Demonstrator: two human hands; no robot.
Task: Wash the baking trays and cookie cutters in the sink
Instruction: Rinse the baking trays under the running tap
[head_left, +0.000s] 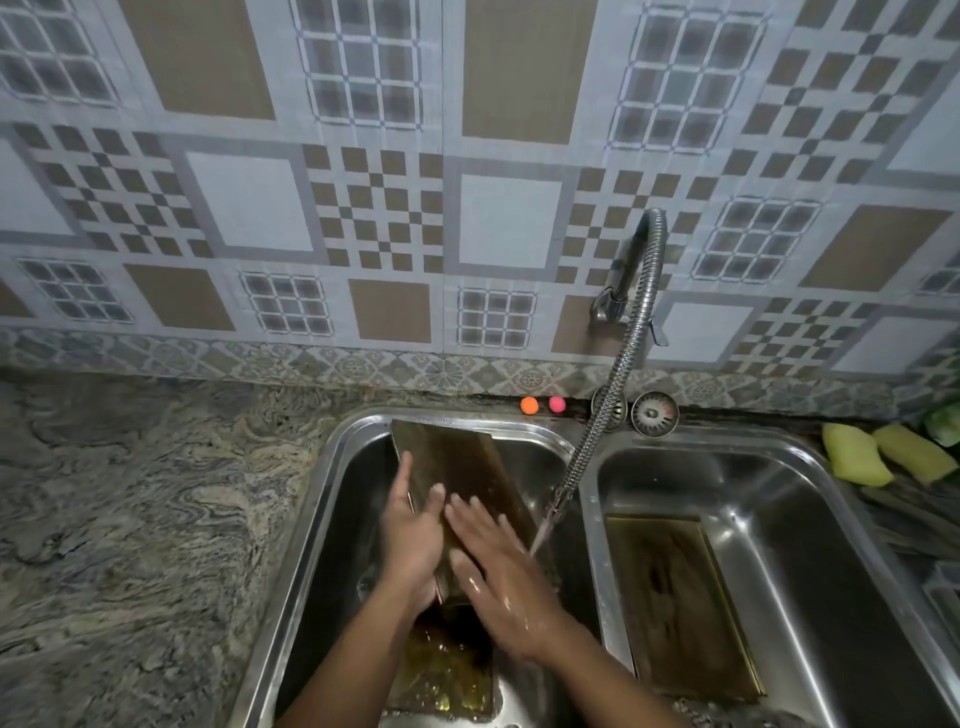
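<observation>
A dark, bronze-coloured baking tray (460, 462) stands tilted in the left sink basin (343, 467), its far end leaning on the back rim. My left hand (413, 535) grips the tray's left edge. My right hand (498, 561) lies flat and wet on the tray's face, fingers spread. Water runs from the flexible tap hose (613, 384) onto the tray's right side. Another tray (447, 670) lies under water at the bottom of the left basin. A third tray (675, 608) lies flat in the right basin (810, 519).
Two yellow sponges (883, 457) lie on the counter right of the sink. Two sink strainers (654, 413) and small orange and pink balls (543, 405) sit on the back ledge. A marbled stone counter (130, 519) spreads to the left, below a tiled wall.
</observation>
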